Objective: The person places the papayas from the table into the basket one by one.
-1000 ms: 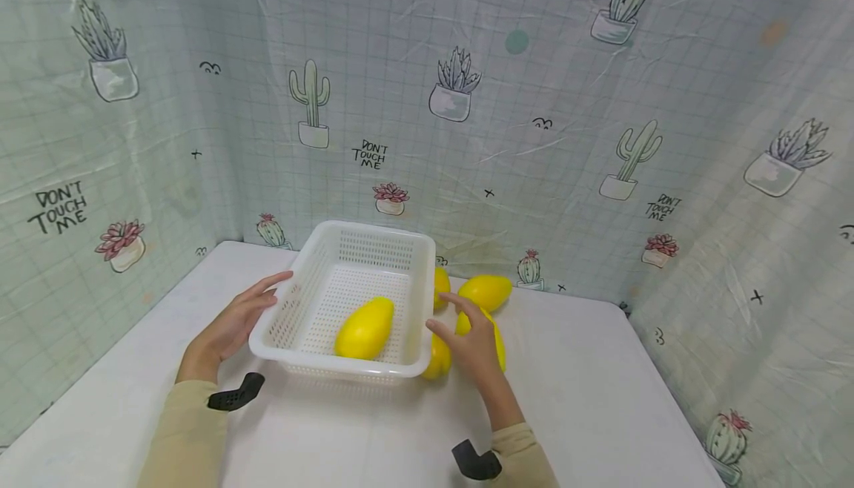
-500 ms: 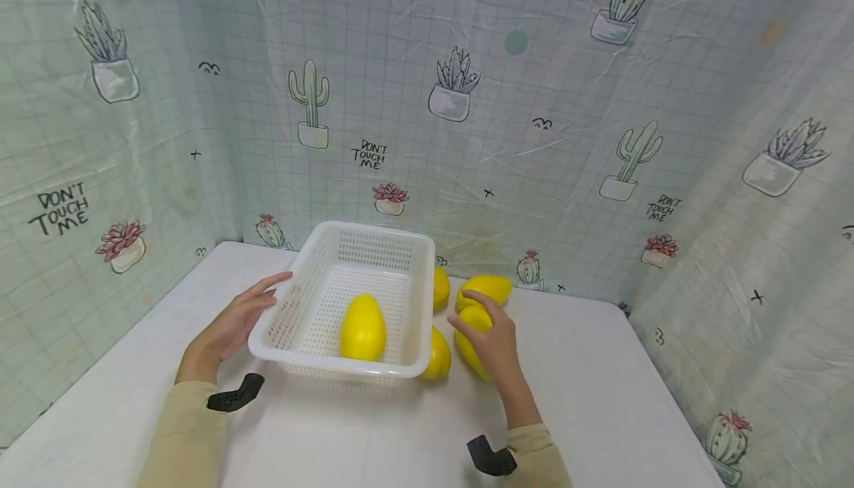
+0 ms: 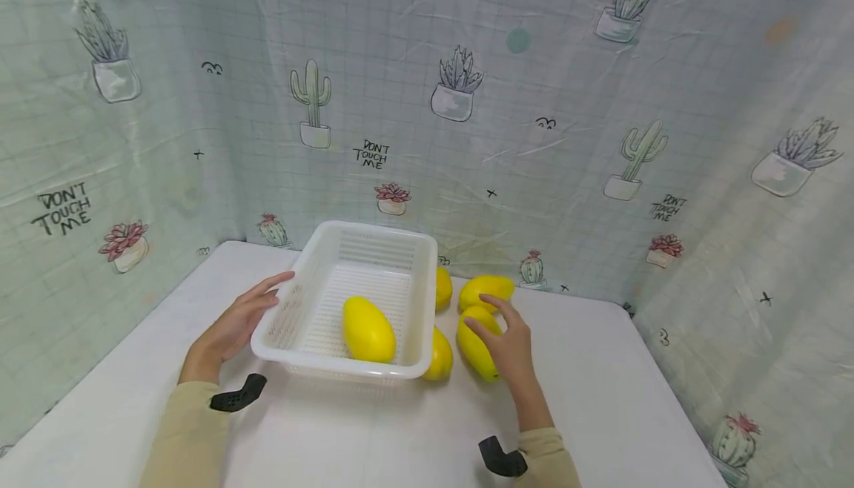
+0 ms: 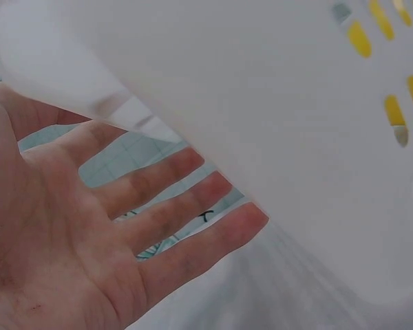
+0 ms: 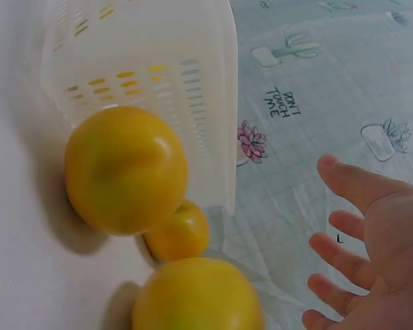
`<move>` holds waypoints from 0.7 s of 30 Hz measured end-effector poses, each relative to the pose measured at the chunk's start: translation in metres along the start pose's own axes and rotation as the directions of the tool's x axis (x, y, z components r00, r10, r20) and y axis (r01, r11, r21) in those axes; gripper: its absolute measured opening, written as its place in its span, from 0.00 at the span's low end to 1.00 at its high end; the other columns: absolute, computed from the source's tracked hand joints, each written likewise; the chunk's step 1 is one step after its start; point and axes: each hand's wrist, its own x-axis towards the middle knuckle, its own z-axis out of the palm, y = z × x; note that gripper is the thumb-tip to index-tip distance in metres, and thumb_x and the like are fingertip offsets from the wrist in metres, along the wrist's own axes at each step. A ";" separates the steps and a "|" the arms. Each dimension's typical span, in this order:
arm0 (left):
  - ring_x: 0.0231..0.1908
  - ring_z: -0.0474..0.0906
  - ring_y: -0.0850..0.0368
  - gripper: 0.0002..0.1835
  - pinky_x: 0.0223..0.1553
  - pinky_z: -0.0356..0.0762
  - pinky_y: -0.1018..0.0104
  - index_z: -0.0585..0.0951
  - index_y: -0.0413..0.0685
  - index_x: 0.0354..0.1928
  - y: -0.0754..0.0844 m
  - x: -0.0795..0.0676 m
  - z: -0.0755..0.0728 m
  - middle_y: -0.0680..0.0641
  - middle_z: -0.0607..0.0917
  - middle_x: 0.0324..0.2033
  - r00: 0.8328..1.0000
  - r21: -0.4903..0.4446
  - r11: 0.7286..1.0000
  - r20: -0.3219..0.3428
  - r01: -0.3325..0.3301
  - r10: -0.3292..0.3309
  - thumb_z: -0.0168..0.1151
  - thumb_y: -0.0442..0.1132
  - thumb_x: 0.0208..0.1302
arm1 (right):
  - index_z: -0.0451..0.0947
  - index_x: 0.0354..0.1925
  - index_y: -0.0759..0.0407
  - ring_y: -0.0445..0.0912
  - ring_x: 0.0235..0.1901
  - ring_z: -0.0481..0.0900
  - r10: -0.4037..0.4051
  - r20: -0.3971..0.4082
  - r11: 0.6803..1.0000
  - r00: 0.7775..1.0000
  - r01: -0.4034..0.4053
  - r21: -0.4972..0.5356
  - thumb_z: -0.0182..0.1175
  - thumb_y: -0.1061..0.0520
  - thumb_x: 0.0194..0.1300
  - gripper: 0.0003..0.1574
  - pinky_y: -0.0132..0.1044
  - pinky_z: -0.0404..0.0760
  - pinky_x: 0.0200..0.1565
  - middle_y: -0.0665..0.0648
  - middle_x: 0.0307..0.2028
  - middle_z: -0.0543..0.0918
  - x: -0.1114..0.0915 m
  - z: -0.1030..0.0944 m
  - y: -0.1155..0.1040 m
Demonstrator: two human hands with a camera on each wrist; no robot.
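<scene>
A white plastic basket (image 3: 333, 363) with slotted walls stands on the table with one yellow mango (image 3: 369, 331) lying inside. My left hand (image 3: 230, 331) is at its left side; in the left wrist view, straight fingertips (image 4: 244, 220) meet the basket wall beneath the rim. My right hand (image 3: 512, 340) hovers over a mango (image 3: 477, 351) right of the basket, thumb and fingers spread, holding nothing. Behind that lies another mango (image 3: 490, 288). Two more sit against the basket's right side, one near the front (image 3: 439, 354), one farther back (image 3: 443, 288), both partly hidden by it.
The white table (image 3: 600, 399) extends right and forward of the basket. A curtain (image 3: 500, 154) printed with potted cacti closes off the back and both sides. Black wrist mounts (image 3: 238, 393) stick out from both sleeves.
My right hand has moved rightward, away from the basket's rim to over the loose mangoes. The mango inside the basket has rolled and turned. My left hand keeps its place.
</scene>
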 end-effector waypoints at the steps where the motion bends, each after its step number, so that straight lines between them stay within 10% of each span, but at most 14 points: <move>1: 0.57 0.74 0.65 0.28 0.52 0.76 0.64 0.52 0.61 0.76 0.000 0.000 0.001 0.54 0.65 0.67 1.000 0.001 1.000 -0.003 0.002 -0.002 0.41 0.44 0.77 | 0.73 0.61 0.47 0.55 0.70 0.62 0.009 0.002 1.000 1.000 -0.009 -0.003 0.68 0.46 0.59 0.32 0.60 0.57 0.69 0.53 0.64 0.74 0.000 -0.001 0.001; 21: 0.56 0.75 0.66 0.29 0.52 0.76 0.65 0.52 0.62 0.76 0.004 -0.003 0.007 0.55 0.64 0.68 0.999 0.031 0.999 -0.045 0.027 -0.025 0.42 0.46 0.76 | 0.68 0.65 0.48 0.57 0.70 0.60 0.095 0.023 0.995 0.995 -0.094 -0.023 0.67 0.44 0.60 0.37 0.58 0.61 0.68 0.57 0.68 0.67 0.002 0.000 0.015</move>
